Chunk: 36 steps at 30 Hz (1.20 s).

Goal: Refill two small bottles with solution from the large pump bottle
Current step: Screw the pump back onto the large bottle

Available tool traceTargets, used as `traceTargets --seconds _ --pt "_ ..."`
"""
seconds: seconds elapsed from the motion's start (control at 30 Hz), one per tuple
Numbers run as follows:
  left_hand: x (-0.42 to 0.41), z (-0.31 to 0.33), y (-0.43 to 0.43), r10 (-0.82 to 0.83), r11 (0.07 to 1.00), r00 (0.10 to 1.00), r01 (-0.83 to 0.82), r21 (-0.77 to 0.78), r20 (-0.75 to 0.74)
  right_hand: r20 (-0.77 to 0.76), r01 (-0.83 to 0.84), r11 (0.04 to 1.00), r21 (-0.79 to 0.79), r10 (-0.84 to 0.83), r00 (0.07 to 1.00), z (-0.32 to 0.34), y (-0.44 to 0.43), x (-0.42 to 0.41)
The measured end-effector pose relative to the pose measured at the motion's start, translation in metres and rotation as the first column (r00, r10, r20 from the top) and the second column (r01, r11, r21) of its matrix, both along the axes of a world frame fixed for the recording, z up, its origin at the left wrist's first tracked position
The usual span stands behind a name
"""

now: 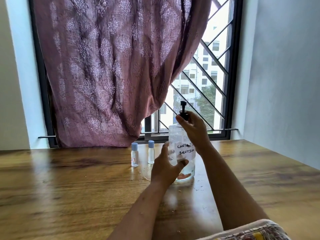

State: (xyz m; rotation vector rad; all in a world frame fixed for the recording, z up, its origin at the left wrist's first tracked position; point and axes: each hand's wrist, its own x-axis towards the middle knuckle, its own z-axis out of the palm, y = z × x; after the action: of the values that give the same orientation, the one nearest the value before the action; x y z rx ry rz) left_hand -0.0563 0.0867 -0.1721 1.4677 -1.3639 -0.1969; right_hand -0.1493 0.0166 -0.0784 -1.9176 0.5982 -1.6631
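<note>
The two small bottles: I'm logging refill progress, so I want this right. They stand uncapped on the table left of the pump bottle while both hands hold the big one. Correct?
Not quite. The head view shows both small bottles with their blue caps on. The rest holds: they stand on the table left of the pump bottle, which the left hand steadies while the right hand grips its pump collar.

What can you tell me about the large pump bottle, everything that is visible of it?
The large pump bottle is clear, plastic by its look, and stands upright on the wooden table, right of two small bottles. Its black pump head is on top. A white label bears handwriting that ends in "SOLUTION". Little liquid shows inside. The left hand grips its body, and the right hand holds the black collar at its neck.
</note>
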Motion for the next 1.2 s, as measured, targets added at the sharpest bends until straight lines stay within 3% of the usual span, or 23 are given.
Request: traceTargets --seconds 0.47,0.6,0.73,0.87,0.93,1.2 --pt "0.002 -0.001 -0.003 -0.011 1.000 1.000 0.011 0.006 -0.021 0.012 0.237 0.971 0.014 -0.237 0.971 0.003 0.009 0.003" --pt "0.000 -0.002 -0.003 -0.006 1.000 1.000 0.006 0.002 0.002 0.001 0.054 0.997 0.047 -0.054 0.999 0.000 0.011 -0.007" --pt "0.001 -0.003 -0.007 0.077 0.997 0.994 -0.075 -0.037 0.083 -0.210 -0.044 0.974 0.221 0.091 0.973 -0.026 0.004 -0.019" --pt "0.002 -0.001 -0.007 0.099 0.995 0.989 -0.100 0.004 0.107 -0.327 0.189 0.899 0.394 -0.055 0.943 -0.048 -0.003 -0.017" --pt "0.003 -0.002 -0.007 0.080 0.996 0.989 -0.084 0.029 0.121 -0.399 0.317 0.878 0.359 -0.163 0.902 -0.055 -0.004 -0.011" --pt "0.000 -0.007 -0.006 0.042 0.995 0.982 -0.058 0.082 0.186 -0.310 0.347 0.874 0.339 -0.244 0.919 -0.062 -0.015 0.000"
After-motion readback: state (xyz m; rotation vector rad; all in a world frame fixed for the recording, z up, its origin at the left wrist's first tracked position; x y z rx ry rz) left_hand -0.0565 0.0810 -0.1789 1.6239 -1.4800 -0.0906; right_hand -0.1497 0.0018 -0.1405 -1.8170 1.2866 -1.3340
